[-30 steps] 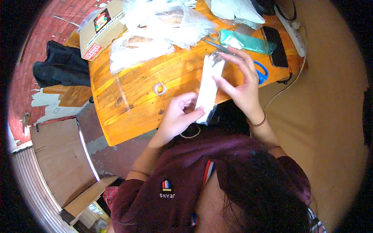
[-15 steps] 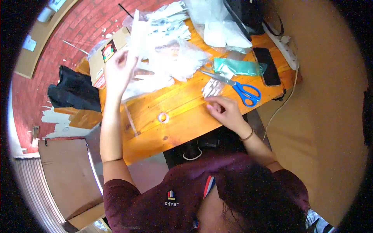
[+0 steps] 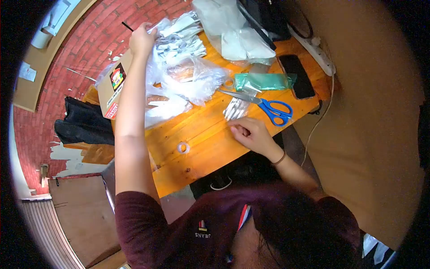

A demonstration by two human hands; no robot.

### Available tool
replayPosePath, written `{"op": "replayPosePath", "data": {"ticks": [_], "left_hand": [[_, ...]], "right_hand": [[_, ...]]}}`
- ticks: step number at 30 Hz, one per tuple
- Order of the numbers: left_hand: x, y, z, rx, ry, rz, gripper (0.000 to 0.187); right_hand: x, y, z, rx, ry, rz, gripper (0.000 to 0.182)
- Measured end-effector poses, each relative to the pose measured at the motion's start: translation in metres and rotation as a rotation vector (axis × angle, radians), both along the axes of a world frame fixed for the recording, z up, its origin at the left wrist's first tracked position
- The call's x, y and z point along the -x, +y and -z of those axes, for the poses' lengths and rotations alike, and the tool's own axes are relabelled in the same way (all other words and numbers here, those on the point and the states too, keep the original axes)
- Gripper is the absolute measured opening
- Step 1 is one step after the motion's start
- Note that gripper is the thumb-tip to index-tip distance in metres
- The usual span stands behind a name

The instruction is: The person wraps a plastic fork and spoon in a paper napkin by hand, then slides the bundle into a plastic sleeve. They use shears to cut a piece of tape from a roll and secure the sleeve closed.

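My left hand (image 3: 142,40) reaches far over the table to the back left, fingers curled beside a pile of white strips (image 3: 181,38) in clear plastic. What those fingers hold, if anything, is hidden. A clear plastic bag (image 3: 197,80) with white pieces lies in front of that pile. My right hand (image 3: 254,136) rests near the front edge, loosely closed, with nothing visible in it. Its fingertips are close to a small clear packet of whitish pieces (image 3: 235,109). Blue-handled scissors (image 3: 274,112) lie just beyond, blades pointing left. Left of my right hand lies a small tape roll (image 3: 183,148).
A green plastic packet (image 3: 264,81) and a black phone (image 3: 297,78) lie at the right, near a white power strip (image 3: 316,51). Another tape roll (image 3: 229,82) is mid-table. A cardboard box (image 3: 115,87) stands at the left; a large whitish bag (image 3: 233,31) at the back.
My left hand has moved farther back; the long white piece that stood up at its fingers is no longer seen there. My right hand stays closed near the packet. The whole view has shifted slightly.
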State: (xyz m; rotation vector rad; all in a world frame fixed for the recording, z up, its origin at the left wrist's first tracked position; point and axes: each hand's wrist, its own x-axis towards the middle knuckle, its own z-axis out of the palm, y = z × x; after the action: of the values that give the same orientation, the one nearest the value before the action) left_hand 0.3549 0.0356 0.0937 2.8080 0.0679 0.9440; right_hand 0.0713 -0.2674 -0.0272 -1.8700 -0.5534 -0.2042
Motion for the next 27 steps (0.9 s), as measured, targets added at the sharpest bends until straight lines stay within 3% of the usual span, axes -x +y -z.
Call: {"op": "replayPosePath", "data": {"ticks": [7, 10, 13, 19, 23, 25, 27], "left_hand": [[-0.005, 0.007, 0.02, -0.177, 0.212, 0.118, 0.033], [0.004, 0.018, 0.028, -0.227, -0.061, 0.262, 0.034], [0.047, 0.005, 0.006, -0.126, -0.055, 0.409, 0.033], [0.187, -0.023, -0.027, -0.003, 0.026, 0.613, 0.025], [0.256, -0.006, -0.022, 0.031, 0.047, 0.53, 0.022], [0.279, 0.013, -0.004, 0.05, 0.064, 0.442, 0.022], [0.298, 0.025, 0.027, 0.338, 0.021, 0.336, 0.021]], "right_hand": [[0.0, 0.001, -0.001, -0.016, 0.014, 0.007, 0.009], [-0.001, 0.002, 0.002, -0.024, 0.012, 0.008, 0.009], [-0.001, 0.001, 0.002, -0.029, 0.034, 0.002, 0.01], [0.002, 0.0, -0.003, -0.106, -0.044, 0.217, 0.021], [-0.006, -0.001, 0.005, -0.253, 0.073, 0.22, 0.025], [-0.011, -0.003, -0.005, -0.158, 0.023, 0.235, 0.025], [-0.019, -0.004, -0.017, -0.052, -0.047, 0.25, 0.025]]}}
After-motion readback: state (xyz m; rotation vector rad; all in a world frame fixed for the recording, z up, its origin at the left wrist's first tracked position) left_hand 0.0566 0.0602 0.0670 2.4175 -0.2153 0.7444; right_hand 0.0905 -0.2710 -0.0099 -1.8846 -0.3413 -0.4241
